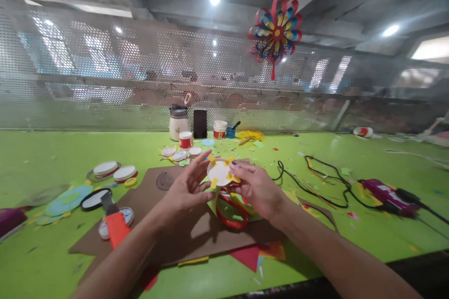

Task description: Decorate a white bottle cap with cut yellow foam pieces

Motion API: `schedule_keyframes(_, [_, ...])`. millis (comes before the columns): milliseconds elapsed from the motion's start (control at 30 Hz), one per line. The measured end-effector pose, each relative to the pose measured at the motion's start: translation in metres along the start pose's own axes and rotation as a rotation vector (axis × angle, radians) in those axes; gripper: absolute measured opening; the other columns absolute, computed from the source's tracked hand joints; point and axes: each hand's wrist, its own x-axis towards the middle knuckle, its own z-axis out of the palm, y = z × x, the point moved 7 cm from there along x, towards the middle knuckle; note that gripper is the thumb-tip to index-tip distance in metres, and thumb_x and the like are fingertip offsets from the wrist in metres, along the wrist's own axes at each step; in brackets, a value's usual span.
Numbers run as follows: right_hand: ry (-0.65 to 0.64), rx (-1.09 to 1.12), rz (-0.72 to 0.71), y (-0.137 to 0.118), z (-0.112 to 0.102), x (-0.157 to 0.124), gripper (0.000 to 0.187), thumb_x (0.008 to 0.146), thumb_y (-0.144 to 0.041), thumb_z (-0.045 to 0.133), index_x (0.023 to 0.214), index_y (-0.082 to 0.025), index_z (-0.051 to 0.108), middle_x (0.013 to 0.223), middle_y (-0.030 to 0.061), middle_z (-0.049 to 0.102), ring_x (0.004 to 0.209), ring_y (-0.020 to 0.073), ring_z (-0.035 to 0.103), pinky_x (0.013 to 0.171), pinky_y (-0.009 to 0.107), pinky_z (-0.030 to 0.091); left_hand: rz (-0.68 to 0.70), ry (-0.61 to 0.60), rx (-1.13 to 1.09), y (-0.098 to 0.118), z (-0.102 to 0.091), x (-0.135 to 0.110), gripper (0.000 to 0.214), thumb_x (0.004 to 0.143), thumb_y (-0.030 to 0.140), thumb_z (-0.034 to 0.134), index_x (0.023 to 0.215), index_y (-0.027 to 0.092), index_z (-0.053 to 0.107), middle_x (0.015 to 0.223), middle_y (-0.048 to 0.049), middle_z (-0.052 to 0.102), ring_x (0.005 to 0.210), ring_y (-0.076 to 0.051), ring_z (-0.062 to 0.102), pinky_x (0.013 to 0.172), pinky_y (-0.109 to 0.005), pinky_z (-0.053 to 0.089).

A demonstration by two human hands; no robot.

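A small white paper disc (218, 173) with yellow paper tabs round its edge is held up above brown cardboard (150, 224). My right hand (257, 189) pinches its right edge between thumb and fingers. At the disc's left edge my left hand (187, 182) curves round it, index finger raised and thumb below; the exact contact is partly hidden. Just beneath my hands lie red-handled scissors (232, 215), their blades out of sight. To the left of the left forearm are an orange-handled scraper or knife (117, 229) and a roll of black tape (95, 199).
White-lidded tubs (105, 168) stand to the left, near light-blue paper discs (68, 201). A jug (179, 124), a phone (200, 124) and a glue tub (220, 129) line the back. On the right, a purple tool (389, 197) trails a black cord. A paper flower (277, 32) hangs above.
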Motion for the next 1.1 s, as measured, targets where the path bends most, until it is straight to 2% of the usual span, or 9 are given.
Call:
schedule_keyframes(67, [0.017, -0.013, 0.011, 0.000, -0.005, 0.003, 0.023, 0.070, -0.036, 0.079, 0.077, -0.015, 0.073, 0.082, 0.0058, 0.070, 0.073, 0.0136, 0.061, 0.064, 0.026, 0.049, -0.064, 0.032, -0.053, 0.002, -0.006, 0.000, 0.067, 0.064, 0.007, 0.075, 0.127, 0.026, 0.062, 0.139, -0.0105, 0.057, 0.134, -0.028, 0.045, 0.103, -0.035, 0.044])
schedule_keyframes(167, [0.013, -0.041, 0.040, 0.003, -0.010, 0.005, 0.026, 0.070, -0.038, 0.080, 0.076, -0.014, 0.073, 0.081, 0.0059, 0.070, 0.071, 0.0127, 0.060, 0.064, 0.025, 0.048, -0.137, 0.066, -0.162, 0.003, -0.006, -0.001, 0.030, 0.076, 0.021, 0.064, 0.105, 0.016, 0.074, 0.124, -0.0136, 0.067, 0.121, -0.027, 0.058, 0.096, -0.033, 0.049])
schedule_keyframes(200, [0.003, -0.047, 0.044, 0.003, -0.010, 0.006, 0.027, 0.070, -0.039, 0.080, 0.075, -0.014, 0.073, 0.080, 0.0061, 0.071, 0.070, 0.0122, 0.060, 0.063, 0.024, 0.047, -0.158, 0.045, -0.175, 0.002, -0.002, -0.001, 0.027, 0.081, 0.028, 0.060, 0.100, 0.015, 0.075, 0.120, -0.0139, 0.069, 0.116, -0.026, 0.061, 0.094, -0.033, 0.050])
schedule_keyframes(300, [-0.010, -0.055, 0.062, 0.006, -0.010, 0.007, 0.027, 0.069, -0.039, 0.081, 0.075, -0.014, 0.074, 0.079, 0.0063, 0.072, 0.067, 0.0118, 0.059, 0.062, 0.025, 0.047, -0.181, -0.070, -0.141, 0.000, 0.016, -0.003, 0.041, 0.092, 0.043, 0.047, 0.109, 0.015, 0.072, 0.120, -0.0128, 0.069, 0.116, -0.024, 0.061, 0.096, -0.033, 0.048])
schedule_keyframes(367, [-0.002, -0.050, 0.083, 0.008, -0.009, 0.007, 0.027, 0.067, -0.040, 0.082, 0.076, -0.015, 0.075, 0.078, 0.0059, 0.072, 0.067, 0.0122, 0.059, 0.063, 0.026, 0.047, -0.170, -0.103, -0.118, -0.001, 0.024, -0.005, 0.041, 0.094, 0.042, 0.046, 0.118, 0.016, 0.068, 0.122, -0.0122, 0.068, 0.121, -0.024, 0.058, 0.101, -0.035, 0.045])
schedule_keyframes(667, [-0.012, -0.020, 0.128, 0.011, -0.005, 0.009, 0.029, 0.066, -0.041, 0.084, 0.076, -0.015, 0.077, 0.074, 0.0060, 0.071, 0.070, 0.0122, 0.060, 0.061, 0.023, 0.047, -0.136, -0.074, -0.116, -0.002, 0.017, -0.007, 0.038, 0.092, 0.038, 0.054, 0.124, 0.020, 0.065, 0.129, -0.0095, 0.065, 0.123, -0.024, 0.056, 0.108, -0.037, 0.040])
schedule_keyframes(933, [0.013, -0.080, 0.106, 0.007, -0.003, 0.009, 0.036, 0.071, -0.049, 0.079, 0.081, -0.015, 0.076, 0.074, 0.0053, 0.070, 0.066, 0.0124, 0.060, 0.064, 0.027, 0.050, -0.065, 0.034, -0.219, 0.009, 0.009, -0.004, 0.030, 0.084, 0.032, 0.068, 0.110, 0.019, 0.071, 0.111, -0.0082, 0.074, 0.105, -0.020, 0.067, 0.095, -0.030, 0.050])
schedule_keyframes(1000, [0.047, -0.109, 0.080, 0.001, -0.009, 0.011, 0.037, 0.072, -0.051, 0.077, 0.080, -0.014, 0.076, 0.074, 0.0052, 0.070, 0.067, 0.0122, 0.062, 0.066, 0.026, 0.051, 0.002, 0.108, -0.263, 0.019, -0.003, 0.001, 0.030, 0.084, 0.036, 0.067, 0.105, 0.016, 0.072, 0.111, -0.0091, 0.074, 0.105, -0.021, 0.066, 0.093, -0.031, 0.051])
schedule_keyframes(1100, [0.091, -0.190, 0.038, -0.009, -0.021, 0.018, 0.036, 0.070, -0.049, 0.078, 0.078, -0.014, 0.074, 0.074, 0.0047, 0.070, 0.066, 0.0111, 0.062, 0.065, 0.024, 0.050, 0.132, 0.308, -0.367, 0.044, -0.031, 0.003, 0.024, 0.084, 0.036, 0.066, 0.099, 0.018, 0.072, 0.102, -0.0056, 0.076, 0.096, -0.020, 0.068, 0.085, -0.032, 0.055])
